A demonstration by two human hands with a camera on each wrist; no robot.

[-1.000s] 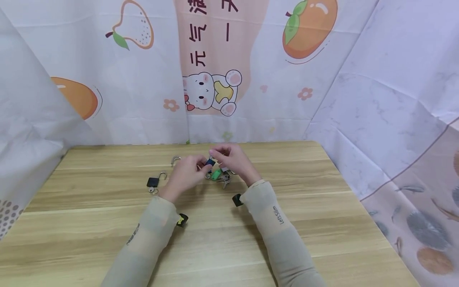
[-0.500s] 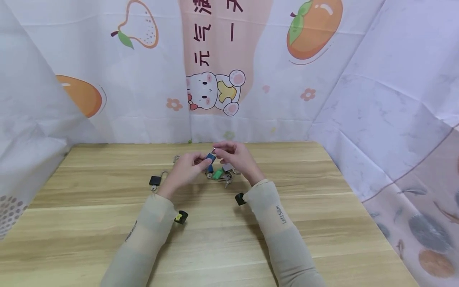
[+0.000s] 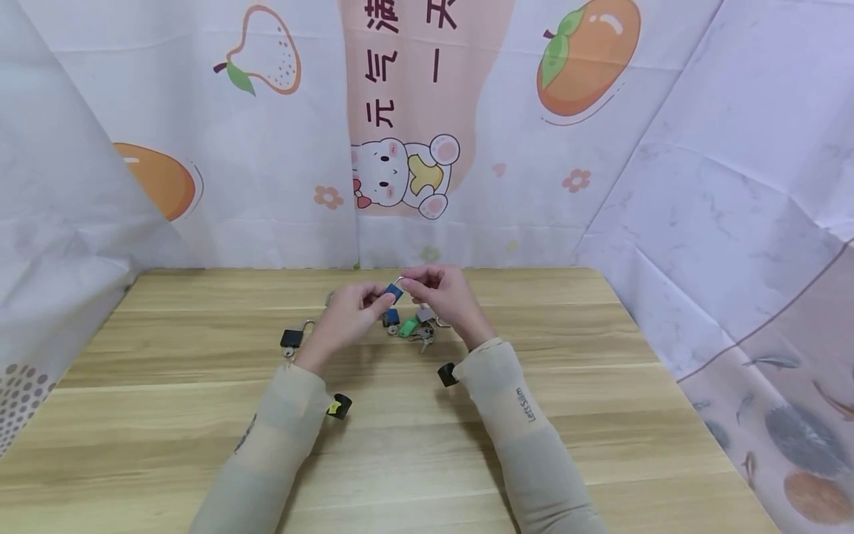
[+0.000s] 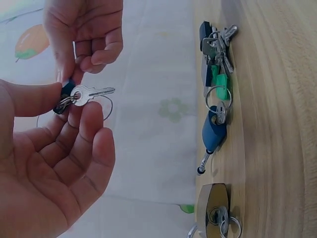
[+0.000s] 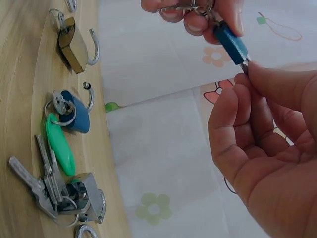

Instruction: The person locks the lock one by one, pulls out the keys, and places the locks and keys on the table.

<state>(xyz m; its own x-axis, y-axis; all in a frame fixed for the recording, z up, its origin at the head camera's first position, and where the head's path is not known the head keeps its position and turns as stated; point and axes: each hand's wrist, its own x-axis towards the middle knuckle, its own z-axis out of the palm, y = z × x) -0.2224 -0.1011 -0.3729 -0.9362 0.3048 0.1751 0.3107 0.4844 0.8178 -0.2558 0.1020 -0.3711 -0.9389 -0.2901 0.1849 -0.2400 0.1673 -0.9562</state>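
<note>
My left hand (image 3: 347,315) pinches the body of a small blue padlock (image 3: 394,294) between thumb and fingers, above the far part of the table. My right hand (image 3: 445,300) pinches its metal shackle (image 5: 245,66) between thumb and index finger. A silver key (image 4: 91,94) with rings hangs at the padlock's lower end, beside the left fingers. Whether this shackle is locked is hidden by the right fingertips. Below the hands lie another blue padlock (image 5: 75,113) with its shackle open, a green tag (image 5: 59,144), a grey padlock (image 5: 88,196) and several keys (image 5: 37,186).
On the wooden table (image 3: 387,460), a black padlock (image 3: 291,338) with a raised shackle and key lies left of the hands. A brass padlock (image 5: 73,47) sits near the back, partly behind the left hand. A printed curtain (image 3: 280,185) hangs along the far edge.
Both hands have lifted the blue padlock slightly, and more of its body and shackle shows. The head view has shifted a little. The things on the table stay put.
</note>
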